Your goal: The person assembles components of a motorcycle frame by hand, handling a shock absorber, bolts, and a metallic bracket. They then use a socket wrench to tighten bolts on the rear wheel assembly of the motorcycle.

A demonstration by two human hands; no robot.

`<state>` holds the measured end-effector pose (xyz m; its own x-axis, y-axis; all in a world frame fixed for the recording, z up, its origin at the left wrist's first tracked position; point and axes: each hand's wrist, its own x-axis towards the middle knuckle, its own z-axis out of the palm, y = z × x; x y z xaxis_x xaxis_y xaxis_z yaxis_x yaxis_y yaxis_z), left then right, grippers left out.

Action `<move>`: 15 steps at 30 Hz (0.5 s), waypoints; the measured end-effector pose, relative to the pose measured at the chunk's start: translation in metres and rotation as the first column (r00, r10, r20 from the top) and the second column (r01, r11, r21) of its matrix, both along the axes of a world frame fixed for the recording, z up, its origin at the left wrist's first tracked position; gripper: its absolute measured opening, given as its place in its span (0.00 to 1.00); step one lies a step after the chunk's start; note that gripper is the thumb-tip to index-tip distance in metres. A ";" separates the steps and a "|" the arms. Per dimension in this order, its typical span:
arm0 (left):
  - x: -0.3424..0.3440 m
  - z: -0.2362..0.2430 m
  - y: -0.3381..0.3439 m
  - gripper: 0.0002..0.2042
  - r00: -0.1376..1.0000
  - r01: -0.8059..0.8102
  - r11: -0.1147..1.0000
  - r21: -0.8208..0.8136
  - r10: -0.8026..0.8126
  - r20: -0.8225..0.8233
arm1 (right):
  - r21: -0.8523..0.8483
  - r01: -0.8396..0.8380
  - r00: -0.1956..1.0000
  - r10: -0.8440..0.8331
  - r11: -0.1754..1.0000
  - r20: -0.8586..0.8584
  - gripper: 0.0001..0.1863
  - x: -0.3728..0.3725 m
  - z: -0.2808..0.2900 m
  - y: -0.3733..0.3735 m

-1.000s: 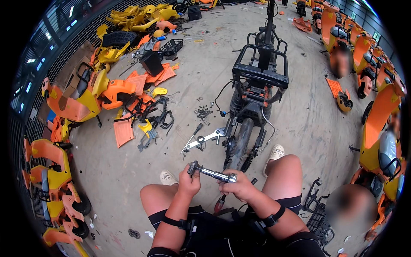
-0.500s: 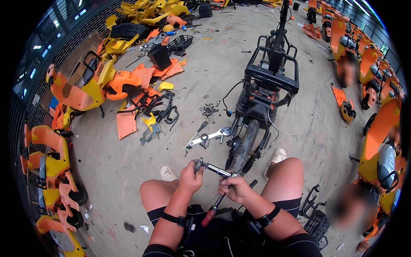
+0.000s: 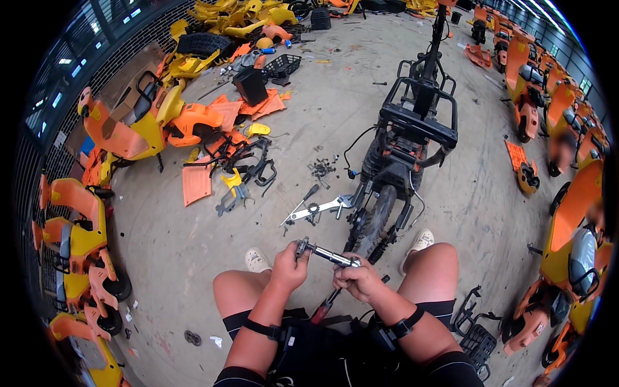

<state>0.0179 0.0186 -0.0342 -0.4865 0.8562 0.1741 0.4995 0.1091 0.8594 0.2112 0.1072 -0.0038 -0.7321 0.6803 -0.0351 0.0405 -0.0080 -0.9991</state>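
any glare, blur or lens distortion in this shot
Head view, edges: black corners from the fisheye, with the scooters at right strung along the curved rim; head view, upper right: roof lights show as bright streaks; head view, far right: blurred patches hide parts of the scooter row; head view, centre: the metal shaft catches bright glints.

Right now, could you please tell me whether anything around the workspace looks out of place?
Yes: the scooter frame ahead looks stripped of body panels, unlike the orange-and-yellow scooters at the sides. A black cable with a blue end trails from the frame's left, and small dark parts lie scattered on the floor further left.
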 end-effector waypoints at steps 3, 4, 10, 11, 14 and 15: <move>0.001 -0.003 0.001 0.09 1.000 -0.009 0.998 0.058 0.009 0.001 | -0.435 -0.058 0.995 0.015 0.899 -0.100 0.03 0.000 -0.005 -0.009; 0.001 -0.001 0.001 0.09 1.000 -0.001 0.998 0.070 0.000 0.016 | 0.060 0.024 0.998 -0.028 0.998 0.062 0.05 0.000 -0.005 -0.013; -0.003 -0.010 -0.003 0.10 1.000 -0.021 1.000 0.012 0.021 -0.011 | 0.789 -0.055 0.994 -0.038 0.612 0.099 0.12 0.000 0.001 0.016; -0.001 -0.010 -0.001 0.10 1.000 -0.023 0.998 0.054 0.023 0.004 | 0.740 -0.052 0.996 -0.021 0.671 0.088 0.11 0.000 0.007 0.016; -0.002 -0.007 -0.002 0.10 0.999 0.003 1.000 -0.005 -0.003 -0.052 | -0.006 -0.053 0.997 0.053 0.999 0.048 0.09 0.007 -0.005 0.009; -0.001 -0.007 -0.002 0.10 0.998 -0.001 1.000 -0.031 -0.001 -0.063 | -0.331 -0.069 0.998 0.068 0.941 -0.017 0.09 0.009 -0.017 0.008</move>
